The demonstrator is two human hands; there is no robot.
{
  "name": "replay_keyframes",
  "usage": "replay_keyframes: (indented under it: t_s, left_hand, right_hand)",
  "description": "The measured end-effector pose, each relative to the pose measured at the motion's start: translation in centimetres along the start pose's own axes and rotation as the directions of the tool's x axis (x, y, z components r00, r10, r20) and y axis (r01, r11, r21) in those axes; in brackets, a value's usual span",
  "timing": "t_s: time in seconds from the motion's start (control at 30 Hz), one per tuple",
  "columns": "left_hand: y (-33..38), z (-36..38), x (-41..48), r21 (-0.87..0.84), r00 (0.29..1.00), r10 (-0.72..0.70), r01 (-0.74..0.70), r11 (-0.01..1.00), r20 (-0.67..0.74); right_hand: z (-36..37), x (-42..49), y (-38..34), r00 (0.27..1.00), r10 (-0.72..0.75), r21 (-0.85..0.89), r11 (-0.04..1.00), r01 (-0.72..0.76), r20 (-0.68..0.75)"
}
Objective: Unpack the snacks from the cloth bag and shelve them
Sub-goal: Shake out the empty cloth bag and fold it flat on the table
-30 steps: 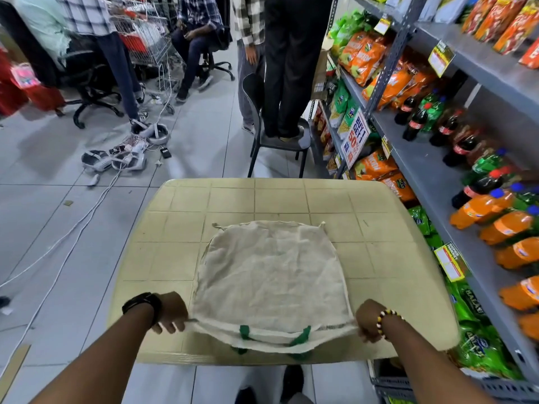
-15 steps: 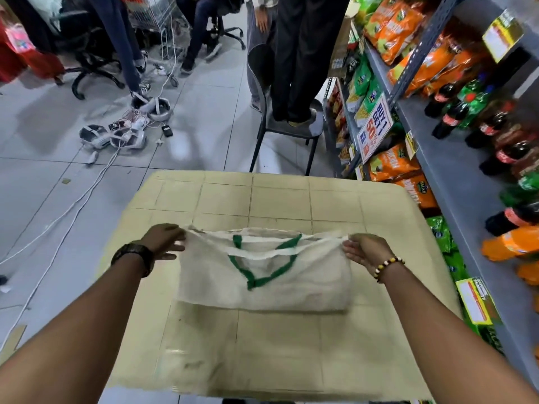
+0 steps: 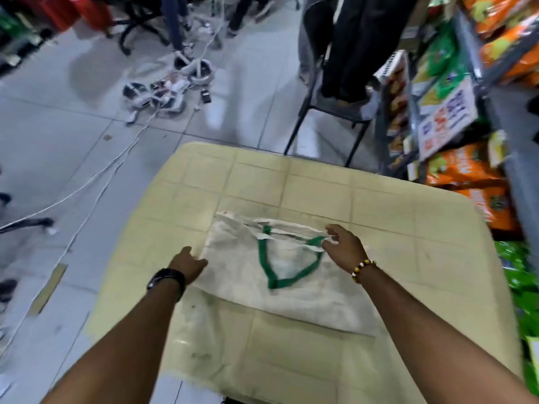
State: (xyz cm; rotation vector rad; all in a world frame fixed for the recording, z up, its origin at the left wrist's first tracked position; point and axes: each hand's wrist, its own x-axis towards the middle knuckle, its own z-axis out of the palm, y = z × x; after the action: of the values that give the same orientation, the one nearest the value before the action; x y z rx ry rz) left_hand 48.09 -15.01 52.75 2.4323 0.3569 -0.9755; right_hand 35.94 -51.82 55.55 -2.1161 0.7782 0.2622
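The beige cloth bag (image 3: 294,304) lies flat and folded over on the yellow tiled table (image 3: 408,228), its green handle (image 3: 280,282) showing on top in a V shape. It looks empty. My left hand (image 3: 188,262), with a black watch on the wrist, rests at the bag's left edge with its fingers on the cloth. My right hand (image 3: 344,249), with a bead bracelet, hovers over the bag's top right edge, fingers apart and touching the handle strap. No snack is in either hand. The frame is blurred by motion.
Store shelves on the right hold orange snack packs (image 3: 463,170) and green packs (image 3: 516,275). A person stands on a dark chair (image 3: 329,103) just beyond the table. White cables and devices (image 3: 163,94) lie on the tiled floor to the left.
The bag's near edge was lifted and folded away over the bag. Since then both hands have let go of the fold; the left hand has slid back along the left edge.
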Motion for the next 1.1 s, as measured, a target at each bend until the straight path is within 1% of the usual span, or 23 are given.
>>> replay_keyframes:
  t_s: [0.1, 0.2, 0.3, 0.33, 0.43, 0.5, 0.57, 0.63, 0.7, 0.77, 0.83, 0.9, 0.97, 1.1]
  left_hand:
    - [-2.6, 0.8, 0.4, 0.06, 0.999, -0.045, 0.046, 0.997, -0.019]
    - [-3.8, 1.4, 0.7, 0.172, 0.999, 0.018, -0.013, 0.985, -0.031]
    - [-4.4, 2.1, 1.0, 0.248, 0.997, 0.061, -0.048, 0.968, -0.045]
    - [-4.3, 2.6, 0.7, 0.232, 0.996, 0.07, -0.055, 0.971, -0.057]
    - [-4.4, 3.6, 0.6, 0.038, 0.996, 0.014, -0.01, 0.999, -0.085]
    - [-4.1, 3.7, 0.5, -0.051, 0.997, -0.001, -0.003, 0.999, -0.081]
    - [-3.6, 3.3, 0.3, -0.12, 0.999, 0.012, -0.017, 0.993, -0.048]
    - [-2.7, 2.9, -0.6, -0.217, 0.999, 0.026, -0.016, 0.976, 0.039]
    - [-1.4, 2.6, -2.2, -0.318, 0.987, 0.062, -0.013, 0.948, 0.145]
    - [0.2, 3.1, -4.0, -0.352, 0.964, 0.137, -0.05, 0.935, 0.227]
    - [2.3, 4.4, -5.7, -0.353, 0.932, 0.214, -0.103, 0.93, 0.294]
    - [5.0, 6.4, -7.3, -0.349, 0.897, 0.277, -0.151, 0.925, 0.344]
    - [8.1, 9.2, -9.1, -0.284, 0.859, 0.337, -0.237, 0.929, 0.386]
    - [12.9, 14.6, -12.4, -0.19, 0.781, 0.447, -0.406, 0.894, 0.437]
  right_hand:
    - [4.7, 3.1, -5.3, 0.979, -0.164, -0.084, 0.981, 0.175, 0.119]
    - [9.0, 5.4, -10.1, 0.938, -0.272, -0.102, 0.949, 0.299, 0.215]
    - [13.6, 7.2, -14.4, 0.888, -0.321, -0.16, 0.908, 0.387, 0.33]
    - [14.6, 7.7, -15.2, 0.875, -0.316, -0.196, 0.893, 0.405, 0.368]
    - [17.9, 8.9, -16.7, 0.846, -0.247, -0.307, 0.854, 0.421, 0.473]
    - [19.2, 9.5, -16.7, 0.845, -0.194, -0.343, 0.851, 0.398, 0.498]
    - [19.5, 9.7, -16.5, 0.843, -0.193, -0.371, 0.832, 0.412, 0.503]
    - [18.9, 9.7, -16.4, 0.819, -0.214, -0.384, 0.801, 0.459, 0.532]
    - [17.1, 9.5, -16.2, 0.79, -0.237, -0.353, 0.796, 0.492, 0.566]
    - [14.4, 9.2, -15.8, 0.763, -0.273, -0.315, 0.791, 0.525, 0.586]
    - [10.8, 8.9, -15.1, 0.752, -0.324, -0.277, 0.787, 0.551, 0.574]
    - [6.7, 8.3, -13.7, 0.763, -0.337, -0.202, 0.833, 0.514, 0.552]
    - [2.1, 7.2, -11.3, 0.794, -0.309, -0.16, 0.88, 0.447, 0.523]
    - [-5.3, 5.2, -5.9, 0.864, -0.205, -0.226, 0.914, 0.337, 0.46]
